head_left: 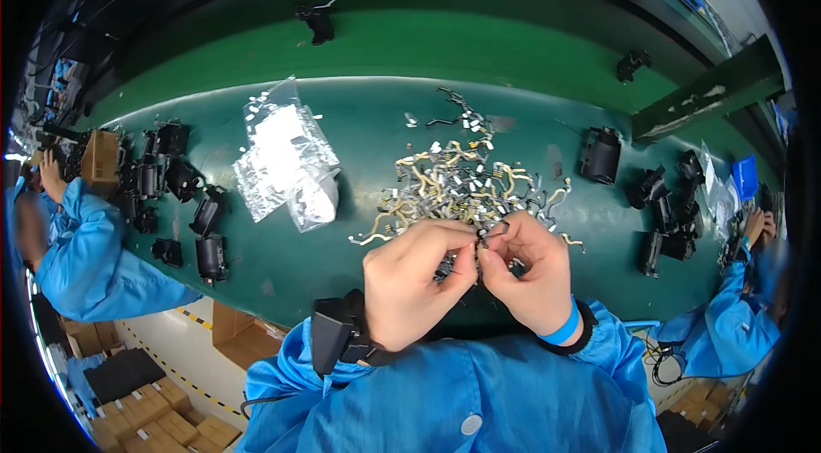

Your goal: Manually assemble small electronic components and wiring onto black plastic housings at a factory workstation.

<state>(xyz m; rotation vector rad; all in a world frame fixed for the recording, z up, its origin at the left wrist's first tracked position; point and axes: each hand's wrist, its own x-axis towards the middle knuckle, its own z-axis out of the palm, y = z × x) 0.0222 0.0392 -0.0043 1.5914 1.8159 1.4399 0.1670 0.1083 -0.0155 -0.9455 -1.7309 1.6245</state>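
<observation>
Both my hands meet at the near side of the green table, fingertips almost touching. Between them is a short dark cable piece (493, 234), small and partly covered by the fingers. My left hand (419, 278) pinches it from the left, thumb against fingers. From the right, my right hand (532, 265) pinches it too, with a blue band round the wrist. Just beyond the fingers spreads a loose heap of short cables (453, 183), yellowish, grey and black, with small white connectors. Part of the heap lies hidden beneath my hands.
Clear plastic bags (286, 158) with white contents lie left on the green table (342, 282). Black moulded housings (209, 213) cluster further left. More black parts (603, 155) stand at the right, near a green post (710, 94). Co-workers in blue sleeves (103, 239) sit on both sides.
</observation>
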